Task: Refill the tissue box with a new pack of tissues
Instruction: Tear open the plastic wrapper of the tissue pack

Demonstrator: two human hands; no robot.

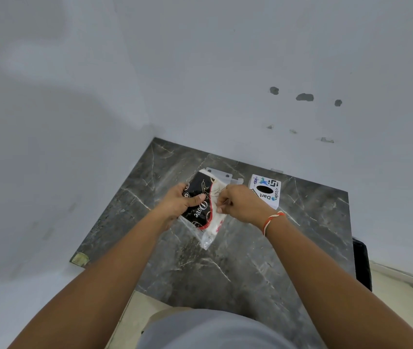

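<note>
- Forearms reaching out from bottom of frame over dark marble desk (238, 268), grey clothing at lower edge.
- Red-and-white thread band (272, 221) on right wrist.
- Left hand (184, 201) closed around the black printed side of the tissue pack (201, 210): thumb across the face, fingers wrapped under the far-left edge; grip firm, nothing else in it.
- Right hand (238, 202) pinched shut on the clear/white plastic wrapper at the pack's right edge, fingertips bunched on a small fold of film; looks like a tear or peel at the seam.
- Pack held between both hands just above the desk, tilted, long axis running near-right to far-left; loose transparent wrapper tail hanging at the near end. Cannot tell whether the wrapper is already breached.
- Tissue box (265, 191) upright on the desk just beyond the right hand, near it, oval dispensing slot facing up and dark. Cannot tell whether any tissues remain inside.
- White flat piece (219, 173) lying on the desk behind the pack, partly hidden; possibly a box panel, unclear.
- Pale wall (200, 71) behind with a few chipped patches.
- Step in hand, as judged: opening the new pack; box not yet loaded.
- Next move calls for: steady hold with left, pull apart with right to split the film without ripping the sheets, then slide the stack out and feed it into the box.
</note>
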